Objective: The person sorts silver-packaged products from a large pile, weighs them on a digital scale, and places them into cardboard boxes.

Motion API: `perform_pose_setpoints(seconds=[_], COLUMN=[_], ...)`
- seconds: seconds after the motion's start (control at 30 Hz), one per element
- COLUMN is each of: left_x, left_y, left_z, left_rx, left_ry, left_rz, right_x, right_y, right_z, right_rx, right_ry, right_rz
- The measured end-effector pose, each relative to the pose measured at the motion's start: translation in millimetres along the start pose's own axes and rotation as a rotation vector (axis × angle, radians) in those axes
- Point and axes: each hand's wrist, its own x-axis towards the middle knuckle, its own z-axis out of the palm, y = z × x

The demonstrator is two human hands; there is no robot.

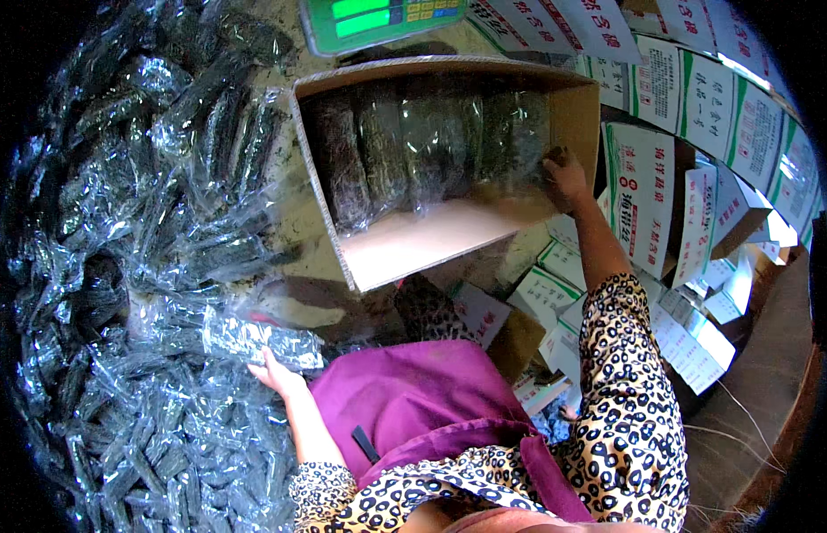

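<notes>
A clear plastic packet of dark strips (263,338) lies in my left hand (278,374), at the edge of the heap on the left. Ahead of me stands an open cardboard box (413,250), tilted in view, with several dark clear-wrapped packets (420,146) side by side along its far part. My right hand (565,176) is inside the box at its right end, its fingers against the rightmost packet; whether they grip it is hidden by shadow.
A large heap of similar packets (167,426) covers the left side. A green scale with a lit display (387,26) stands beyond the box. Printed white cartons (640,193) are piled at the right, and more flattened or open ones lie near my right arm.
</notes>
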Motion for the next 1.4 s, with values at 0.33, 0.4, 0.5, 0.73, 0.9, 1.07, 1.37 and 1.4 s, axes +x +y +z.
perform_pose_setpoints(seconds=[0.33,0.4,0.5,0.73,0.9,1.07,1.37,1.4], left_x=[-37.0,-40.6,-42.1,-82.5,-76.4,-66.9,-65.4,-74.2], left_y=[96.6,123.3,161.2,152.4,132.6,119.8,121.6,119.0], left_z=[27.7,41.1,57.1,192.4,257.5,259.7,251.9,263.0], left_rx=[0.102,0.034,0.108,0.559,1.051,1.057,1.083,1.051], left_ry=[0.077,0.178,0.323,-0.314,-0.327,-0.32,-0.255,-0.277], left_rz=[0.159,0.201,0.258,0.504,0.654,0.653,0.723,0.714], right_x=[-32.5,-25.4,-25.3,-1.5,15.4,32.3,19.4,39.2], right_y=[-91.7,-91.1,-106.2,-119.5,-121.1,-90.7,-59.3,-34.1], right_z=[30.8,40.8,43.5,96.6,122.3,107.7,30.3,32.3], right_rx=[-0.061,-0.04,0.089,-0.112,-0.27,-0.077,0.909,0.863], right_ry=[-0.354,-0.321,-0.271,-0.025,0.065,-0.155,-0.459,-0.494], right_rz=[-0.383,-0.427,-0.451,-0.243,-0.123,0.079,0.161,0.159])
